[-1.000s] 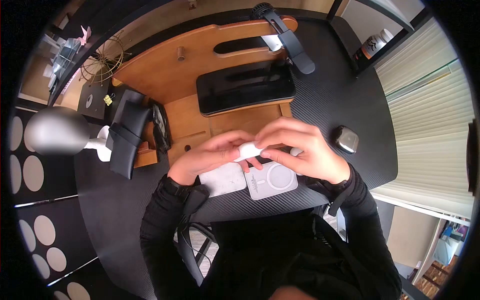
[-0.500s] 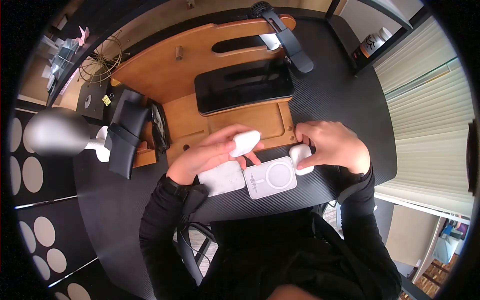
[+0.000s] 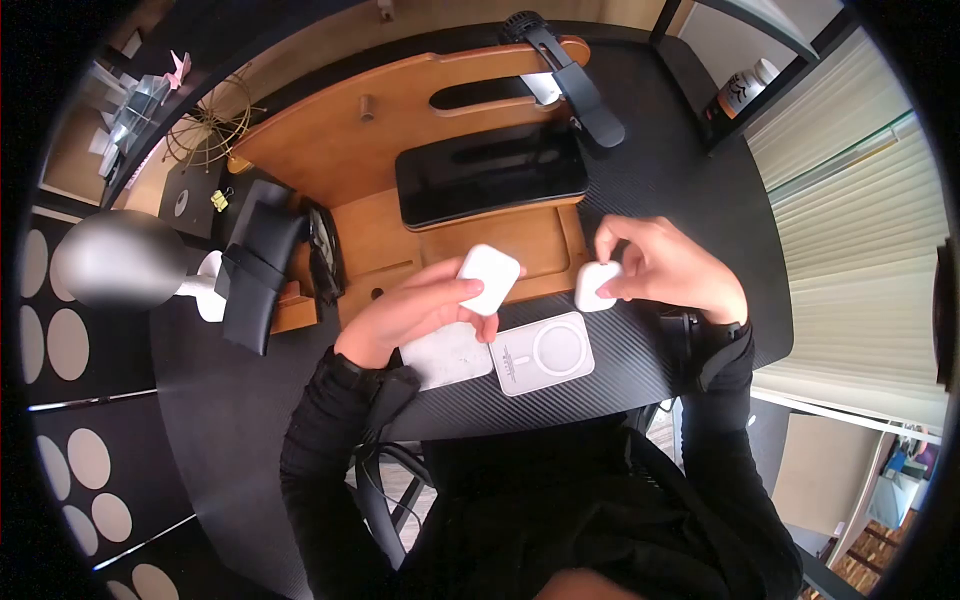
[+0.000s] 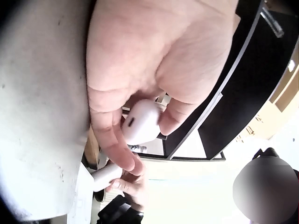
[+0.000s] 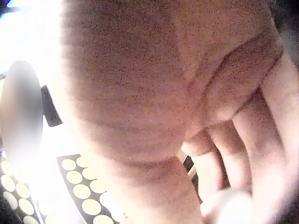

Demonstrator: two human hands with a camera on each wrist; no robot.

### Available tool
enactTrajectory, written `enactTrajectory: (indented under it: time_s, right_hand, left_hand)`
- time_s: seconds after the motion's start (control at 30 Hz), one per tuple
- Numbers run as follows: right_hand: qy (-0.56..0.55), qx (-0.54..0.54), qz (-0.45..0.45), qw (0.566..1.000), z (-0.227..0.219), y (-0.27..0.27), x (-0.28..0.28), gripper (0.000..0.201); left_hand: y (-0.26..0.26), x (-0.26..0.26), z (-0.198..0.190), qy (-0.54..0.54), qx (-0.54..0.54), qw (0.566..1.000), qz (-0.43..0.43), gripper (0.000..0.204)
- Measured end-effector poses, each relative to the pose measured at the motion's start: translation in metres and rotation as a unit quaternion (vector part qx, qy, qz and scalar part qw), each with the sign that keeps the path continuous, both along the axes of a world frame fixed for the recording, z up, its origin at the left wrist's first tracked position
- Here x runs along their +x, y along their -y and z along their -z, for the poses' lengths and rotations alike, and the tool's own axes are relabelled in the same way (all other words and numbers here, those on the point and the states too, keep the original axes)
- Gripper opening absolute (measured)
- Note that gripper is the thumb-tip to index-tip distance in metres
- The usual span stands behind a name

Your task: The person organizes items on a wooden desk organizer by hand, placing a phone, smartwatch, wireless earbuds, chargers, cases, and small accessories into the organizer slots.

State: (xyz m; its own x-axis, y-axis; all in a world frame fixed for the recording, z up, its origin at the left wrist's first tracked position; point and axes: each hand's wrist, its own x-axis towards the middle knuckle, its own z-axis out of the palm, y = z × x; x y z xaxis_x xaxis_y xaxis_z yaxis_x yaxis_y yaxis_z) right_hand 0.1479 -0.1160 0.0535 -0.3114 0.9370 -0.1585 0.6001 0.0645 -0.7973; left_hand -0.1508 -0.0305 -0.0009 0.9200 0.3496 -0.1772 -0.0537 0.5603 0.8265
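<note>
My left hand (image 3: 405, 318) holds a white earbud case (image 3: 489, 279) between thumb and fingers, broad face up. In the left wrist view the same case (image 4: 142, 122) shows a small dark port slot. To the right, my right hand (image 3: 675, 270) pinches a second white rounded earbud case (image 3: 597, 287) between thumb and fingertips. Only a blurred white part of it shows in the right wrist view. A pale, scuffed flat slab (image 3: 450, 358) lies under my left hand. Beside it is a pale magnetic power bank (image 3: 545, 353) with a ring on its face.
Behind the hands stands a wooden desk organizer (image 3: 340, 140) with a large black phone (image 3: 495, 175) leaning in it. Black headphones (image 3: 580, 90) hang over its top. A black pouch (image 3: 262, 265) and a white-based lamp (image 3: 210, 287) are at left.
Both hands were together at the left hand's case. My right hand then moved right to the second case, which has since shifted up and away from the power bank. The left hand's case has turned.
</note>
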Motion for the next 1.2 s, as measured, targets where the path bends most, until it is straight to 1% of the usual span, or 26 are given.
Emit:
enactTrajectory:
  time_s: [0.03, 0.07, 0.1, 0.13, 0.17, 0.2, 0.23, 0.3, 0.33, 0.37, 0.4, 0.43, 0.47, 0.5, 0.57, 0.6, 0.67, 0.7, 0.73, 0.77, 0.83, 0.93, 1.07, 1.13, 1.17, 1.2]
  right_hand:
    - [-0.011, -0.020, 0.012, 1.000, -0.002, -0.002, -0.002, 0.029]
    - [-0.027, -0.007, 0.020, 0.999, 0.000, -0.004, -0.007, 0.029]
    - [-0.043, 0.007, 0.028, 0.999, 0.006, -0.006, -0.011, 0.030]
    - [-0.059, 0.044, 0.022, 0.997, 0.014, -0.008, -0.013, 0.027]
    - [-0.059, 0.045, 0.022, 0.997, 0.018, -0.009, -0.014, 0.027]
    - [-0.136, -0.008, 0.069, 0.988, 0.020, -0.009, -0.017, 0.025]
    - [-0.212, -0.061, 0.114, 0.969, 0.022, -0.011, -0.019, 0.024]
    - [-0.216, -0.054, 0.127, 0.967, 0.030, -0.013, -0.023, 0.022]
    - [-0.214, -0.049, 0.135, 0.966, 0.032, -0.013, -0.024, 0.022]
    - [-0.212, -0.044, 0.142, 0.966, 0.033, -0.014, -0.024, 0.023]
    - [-0.213, -0.043, 0.142, 0.966, 0.034, -0.013, -0.024, 0.023]
    - [-0.214, -0.006, 0.121, 0.969, 0.034, -0.013, -0.024, 0.024]
    - [-0.216, 0.031, 0.099, 0.971, 0.035, -0.013, -0.024, 0.025]
    - [-0.217, 0.031, 0.098, 0.971, 0.033, -0.013, -0.023, 0.025]
    - [-0.179, -0.032, 0.038, 0.983, 0.029, -0.013, -0.022, 0.027]
    - [-0.174, -0.016, 0.018, 0.984, 0.034, -0.013, -0.024, 0.026]
    - [-0.177, -0.008, 0.008, 0.984, 0.036, -0.012, -0.031, 0.027]
    - [-0.180, 0.000, -0.002, 0.984, 0.037, -0.012, -0.036, 0.028]
    - [-0.207, 0.027, -0.013, 0.978, 0.041, -0.010, -0.042, 0.035]
    - [-0.190, 0.074, -0.058, 0.977, 0.042, -0.012, -0.045, 0.043]
    - [-0.235, -0.017, -0.067, 0.970, 0.038, -0.009, -0.049, 0.051]
    - [-0.234, 0.018, -0.081, 0.969, 0.047, -0.010, -0.054, 0.052]
    - [-0.238, 0.034, -0.086, 0.967, 0.050, -0.008, -0.064, 0.051]
    - [-0.242, 0.042, -0.079, 0.966, 0.049, -0.007, -0.067, 0.051]
    - [-0.241, 0.043, -0.078, 0.966, 0.046, -0.008, -0.064, 0.051]
    - [-0.207, 0.069, -0.096, 0.971, 0.040, -0.009, -0.057, 0.049]
  left_hand:
    - [-0.002, -0.004, -0.001, -0.023, 0.003, 0.999, 0.030, 0.049]
    - [-0.005, -0.007, -0.002, -0.047, 0.006, 0.997, 0.060, 0.048]
    - [-0.006, -0.009, -0.005, -0.045, 0.007, 0.997, 0.061, 0.048]
    - [-0.007, -0.010, -0.018, -0.086, 0.067, 0.992, 0.062, 0.049]
    - [-0.008, -0.012, -0.026, -0.127, 0.127, 0.982, 0.061, 0.050]
    - [-0.008, -0.016, -0.024, -0.121, 0.124, 0.984, 0.037, 0.050]
    - [-0.009, -0.021, -0.025, -0.122, 0.126, 0.984, 0.035, 0.050]
    - [-0.013, -0.031, -0.026, -0.148, 0.126, 0.981, -0.007, 0.044]
    - [-0.014, -0.035, -0.025, -0.144, 0.104, 0.984, -0.029, 0.046]
    - [-0.015, -0.038, -0.024, -0.144, 0.106, 0.983, -0.029, 0.046]
    - [-0.016, -0.042, -0.022, -0.144, 0.119, 0.981, -0.050, 0.049]
    - [-0.016, -0.044, -0.021, -0.144, 0.133, 0.978, -0.071, 0.053]
    - [-0.016, -0.045, -0.021, -0.145, 0.134, 0.978, -0.073, 0.053]
    - [-0.017, -0.045, -0.020, -0.159, 0.147, 0.973, -0.077, 0.056]
    - [-0.016, -0.043, -0.021, -0.173, 0.160, 0.968, -0.081, 0.060]
    - [-0.014, -0.042, -0.021, -0.175, 0.166, 0.966, -0.094, 0.062]
    - [-0.014, -0.040, -0.019, -0.177, 0.171, 0.963, -0.107, 0.064]
    - [-0.015, -0.039, -0.013, -0.166, 0.175, 0.960, -0.140, 0.063]
    - [-0.015, -0.038, -0.011, -0.155, 0.180, 0.956, -0.172, 0.062]
    - [-0.016, -0.038, -0.011, -0.155, 0.180, 0.956, -0.172, 0.062]
    - [-0.017, -0.037, -0.012, -0.156, 0.195, 0.950, -0.190, 0.059]
    - [-0.019, -0.036, -0.009, -0.140, 0.194, 0.950, -0.203, 0.054]
    - [-0.019, -0.032, -0.005, -0.140, 0.205, 0.944, -0.216, 0.054]
    - [-0.016, -0.027, -0.008, -0.161, 0.232, 0.926, -0.249, 0.044]
    - [-0.017, -0.028, -0.006, -0.160, 0.233, 0.927, -0.248, 0.044]
    - [-0.018, -0.028, -0.001, -0.177, 0.294, 0.906, -0.247, 0.041]
